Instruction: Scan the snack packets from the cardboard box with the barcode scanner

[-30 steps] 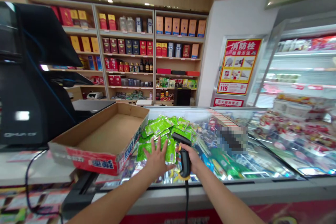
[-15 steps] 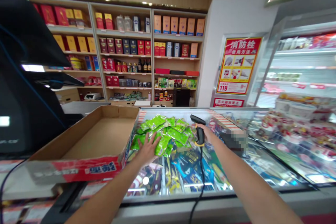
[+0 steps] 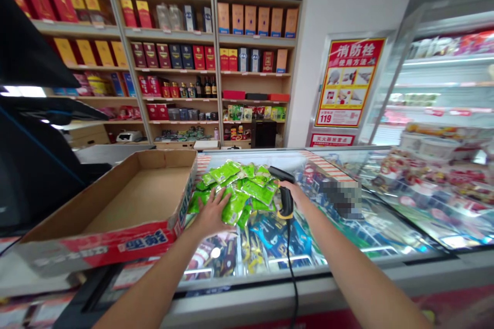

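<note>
A heap of small green packets [image 3: 247, 185] lies on the glass lid of a chest freezer [image 3: 370, 226]. My left hand [image 3: 211, 212] rests flat on the near left side of the heap, fingers spread. My right hand [image 3: 296, 196] grips a black barcode scanner [image 3: 284, 191] with a yellow ring. The scanner's head points left over the packets, at the heap's right edge. Its black cable [image 3: 290, 267] hangs down toward me.
An empty, shallow cardboard box [image 3: 127, 200] with red printed sides sits left of the heap. A black till screen [image 3: 27, 128] stands at far left. Shelves of boxed goods and bottles [image 3: 200, 61] line the back wall. An open fridge [image 3: 443, 92] stands on the right.
My right hand carried the scanner from the near side of the heap up to its right edge. My left hand stayed on the packets. The view shifted closer over the freezer.
</note>
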Demonstrator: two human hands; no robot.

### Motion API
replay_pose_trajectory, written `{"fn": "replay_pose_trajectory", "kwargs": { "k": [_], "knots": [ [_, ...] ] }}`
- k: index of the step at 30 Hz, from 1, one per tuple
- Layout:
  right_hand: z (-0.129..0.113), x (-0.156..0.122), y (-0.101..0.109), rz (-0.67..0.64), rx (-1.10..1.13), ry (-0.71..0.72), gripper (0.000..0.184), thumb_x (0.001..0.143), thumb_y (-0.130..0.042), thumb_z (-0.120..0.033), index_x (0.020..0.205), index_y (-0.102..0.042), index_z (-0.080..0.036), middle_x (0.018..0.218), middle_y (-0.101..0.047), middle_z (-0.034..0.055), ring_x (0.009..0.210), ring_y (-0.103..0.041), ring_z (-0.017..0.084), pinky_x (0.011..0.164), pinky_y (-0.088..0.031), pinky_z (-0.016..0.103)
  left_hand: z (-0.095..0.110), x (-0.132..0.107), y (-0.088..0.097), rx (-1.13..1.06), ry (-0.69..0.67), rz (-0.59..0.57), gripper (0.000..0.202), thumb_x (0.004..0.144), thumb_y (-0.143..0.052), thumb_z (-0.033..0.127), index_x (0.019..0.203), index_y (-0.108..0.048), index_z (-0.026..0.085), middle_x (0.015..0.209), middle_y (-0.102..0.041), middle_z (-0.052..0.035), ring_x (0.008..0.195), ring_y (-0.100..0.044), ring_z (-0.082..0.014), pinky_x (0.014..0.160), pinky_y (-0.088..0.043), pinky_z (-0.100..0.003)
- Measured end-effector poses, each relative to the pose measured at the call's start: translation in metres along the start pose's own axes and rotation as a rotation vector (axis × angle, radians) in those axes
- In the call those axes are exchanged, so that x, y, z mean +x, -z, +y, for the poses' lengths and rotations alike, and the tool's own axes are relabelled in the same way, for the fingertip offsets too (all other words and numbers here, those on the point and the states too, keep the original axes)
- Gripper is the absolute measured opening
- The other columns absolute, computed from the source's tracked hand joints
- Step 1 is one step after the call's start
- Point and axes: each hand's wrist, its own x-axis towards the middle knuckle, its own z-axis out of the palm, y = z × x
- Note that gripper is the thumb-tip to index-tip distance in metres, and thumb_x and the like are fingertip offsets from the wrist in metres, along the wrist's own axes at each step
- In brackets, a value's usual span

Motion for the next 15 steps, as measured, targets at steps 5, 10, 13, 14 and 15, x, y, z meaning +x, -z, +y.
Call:
{"fn": "replay_pose_trajectory", "kwargs": {
  "k": [5, 10, 13, 14, 15],
  "knots": [
    [-0.021, -0.012, -0.007, 0.017, 0.170, 0.081, 0.021, 0.062, -0.075, -0.029, 0.077, -0.069, -0.015, 0.071, -0.072, 0.0053, 0.059, -0.066, 0.018, 0.054, -0.050, 0.026, 0.006, 0.008, 0.029, -0.262, -0.069, 0.079, 0.083, 0.071, -0.067, 0.055, 0.142, -0.044, 0.018, 0.146, -0.045, -0.0164, 0.135, -0.041, -0.0327, 0.109, -0.034, -0.047],
    [-0.015, -0.017, -0.031, -0.213, 0.384, -0.100, 0.025, 0.074, -0.068, -0.041, 0.072, -0.061, -0.017, 0.065, -0.067, 0.0034, 0.042, -0.054, 0.012, 0.042, -0.046, 0.024, 0.035, 0.059, 0.043, -0.276, 0.068, 0.320, 0.034, 0.091, -0.045, 0.035, 0.104, -0.070, 0.015, 0.105, -0.071, -0.0134, 0.102, -0.065, -0.0261, 0.093, -0.046, -0.038],
    [-0.003, -0.019, -0.032, -0.322, 0.474, -0.074, 0.021, 0.074, -0.067, -0.037, 0.079, -0.061, -0.017, 0.065, -0.063, 0.0005, 0.045, -0.054, 0.011, 0.042, -0.046, 0.022, 0.049, 0.097, 0.048, -0.162, 0.128, 0.342, 0.030, 0.086, -0.048, 0.019, 0.109, -0.067, 0.016, 0.112, -0.069, -0.0127, 0.110, -0.060, -0.0246, 0.096, -0.044, -0.036],
    [0.001, -0.019, -0.030, -0.348, 0.489, -0.065, 0.020, 0.074, -0.067, -0.035, 0.081, -0.061, -0.017, 0.065, -0.063, -0.0001, 0.045, -0.053, 0.010, 0.042, -0.046, 0.022, 0.049, 0.109, 0.051, -0.126, 0.157, 0.338, 0.033, 0.084, -0.048, 0.016, 0.112, -0.066, 0.016, 0.116, -0.067, -0.0136, 0.113, -0.059, -0.0251, 0.097, -0.044, -0.036],
    [0.005, -0.019, -0.026, -0.366, 0.495, -0.062, 0.020, 0.074, -0.066, -0.035, 0.082, -0.061, -0.018, 0.065, -0.062, -0.0006, 0.045, -0.053, 0.010, 0.042, -0.046, 0.021, 0.046, 0.120, 0.055, -0.100, 0.195, 0.325, 0.036, 0.083, -0.048, 0.014, 0.115, -0.065, 0.014, 0.119, -0.065, -0.0161, 0.116, -0.058, -0.0270, 0.096, -0.044, -0.038]
  ]
}}
